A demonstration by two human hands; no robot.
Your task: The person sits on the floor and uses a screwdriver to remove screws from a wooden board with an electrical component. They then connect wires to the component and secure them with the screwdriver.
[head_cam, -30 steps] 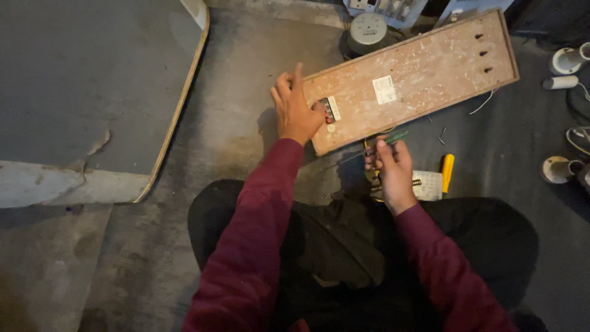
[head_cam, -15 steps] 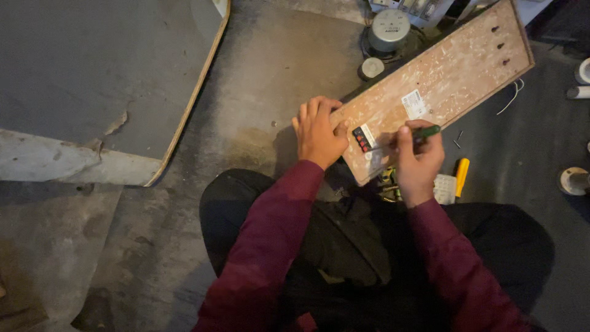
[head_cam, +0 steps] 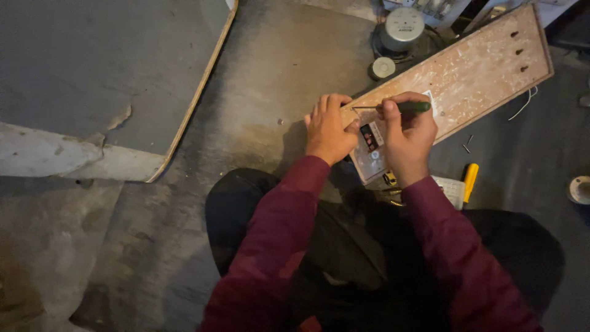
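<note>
The long wooden board [head_cam: 458, 77] is lying on the concrete floor [head_cam: 270, 67], running from the person's lap out toward 2 o'clock. Its near end is sitting right under both hands. The left hand [head_cam: 329, 129] is curling over the board's near left corner, fingers bent and gripping the edge. Just at 3 o'clock of it, the right hand [head_cam: 405, 138] is closing around a green-handled screwdriver [head_cam: 393, 107], whose thin shaft is pointing toward 9 o'clock, the tip reaching the left fingers.

What the tip is meeting is hidden behind the fingers. A small dark-and-red component [head_cam: 369, 136] on the board is showing between the hands, too small to make out further. The board's lowest corner is disappearing into shadow by the lap.

The board is looking pale and speckled, with a thin darker rim and three small slots near its far end.

A yellow-handled tool [head_cam: 470, 180] is lying at 4 o'clock of the right hand.
</note>
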